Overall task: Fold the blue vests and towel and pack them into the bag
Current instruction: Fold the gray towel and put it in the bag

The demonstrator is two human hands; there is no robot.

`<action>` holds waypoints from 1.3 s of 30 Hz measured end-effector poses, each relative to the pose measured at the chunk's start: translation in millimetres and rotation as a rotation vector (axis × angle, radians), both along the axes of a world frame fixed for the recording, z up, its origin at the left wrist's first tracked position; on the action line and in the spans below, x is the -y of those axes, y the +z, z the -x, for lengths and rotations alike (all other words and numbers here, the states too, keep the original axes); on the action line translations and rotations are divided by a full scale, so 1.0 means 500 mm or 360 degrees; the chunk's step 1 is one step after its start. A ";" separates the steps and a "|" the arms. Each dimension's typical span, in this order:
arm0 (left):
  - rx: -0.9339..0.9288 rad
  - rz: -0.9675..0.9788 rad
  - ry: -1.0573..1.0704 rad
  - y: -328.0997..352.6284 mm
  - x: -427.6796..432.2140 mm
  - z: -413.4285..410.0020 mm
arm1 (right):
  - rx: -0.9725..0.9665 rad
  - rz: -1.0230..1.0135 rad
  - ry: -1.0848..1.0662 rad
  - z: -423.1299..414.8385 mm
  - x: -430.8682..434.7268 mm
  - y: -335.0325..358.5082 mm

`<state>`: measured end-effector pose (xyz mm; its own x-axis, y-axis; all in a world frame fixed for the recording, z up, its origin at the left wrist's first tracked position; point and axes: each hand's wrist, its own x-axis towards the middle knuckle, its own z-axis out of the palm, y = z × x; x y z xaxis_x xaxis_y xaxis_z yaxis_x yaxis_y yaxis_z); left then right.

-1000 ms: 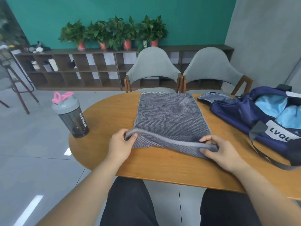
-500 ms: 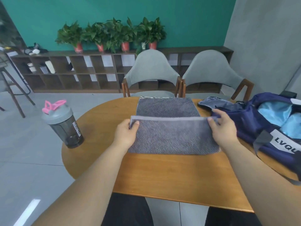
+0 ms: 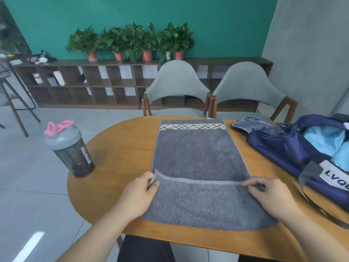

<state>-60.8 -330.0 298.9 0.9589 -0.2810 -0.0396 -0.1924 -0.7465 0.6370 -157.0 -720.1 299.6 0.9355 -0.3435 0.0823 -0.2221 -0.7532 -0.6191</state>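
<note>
I see the wooden bench (image 3: 120,148), grey towel (image 3: 198,157) flat in its middle, near end folded over, open blue bag (image 3: 279,146) just beside it, left hand (image 3: 137,195) and right hand (image 3: 270,195) each pinching a folded corner

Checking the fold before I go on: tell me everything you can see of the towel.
The towel is grey, soft-looking cloth with a diagonal ribbed weave, a paler hem and a checked band across its far end. It lies flat on the wooden table, its long side running away from the person. Its near end is folded over on top of itself, and the left hand and right hand each pinch a corner of that folded hem.
</note>
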 end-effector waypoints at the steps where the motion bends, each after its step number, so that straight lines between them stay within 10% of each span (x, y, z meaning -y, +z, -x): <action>1: -0.0130 0.0039 -0.0088 0.003 -0.012 0.014 | -0.0066 0.0004 0.0037 0.013 0.004 0.003; 5: -0.0619 0.0402 -0.0238 0.032 -0.032 0.028 | -0.0354 -0.0029 0.0266 0.027 0.011 0.051; 14: -0.0398 0.0855 0.0388 0.128 0.058 -0.157 | 0.0149 -0.0953 0.0046 -0.204 0.035 0.128; 25: 0.0015 -0.0026 0.0019 0.026 0.087 -0.141 | -0.0067 -0.0081 -0.0126 -0.214 -0.006 -0.001; 33: -0.0287 0.0287 -0.0097 0.030 0.027 -0.066 | -0.0302 0.0092 -0.0072 -0.053 -0.010 0.035; 39: -0.0016 0.0757 0.0248 0.081 0.058 -0.141 | 0.0168 -0.0120 -0.0145 -0.162 0.022 0.111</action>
<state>9.4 -359.1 339.2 0.9911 -0.1237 0.0486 -0.0938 -0.3921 0.9151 -76.0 -731.2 355.0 0.8877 -0.4356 0.1491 -0.2183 -0.6833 -0.6967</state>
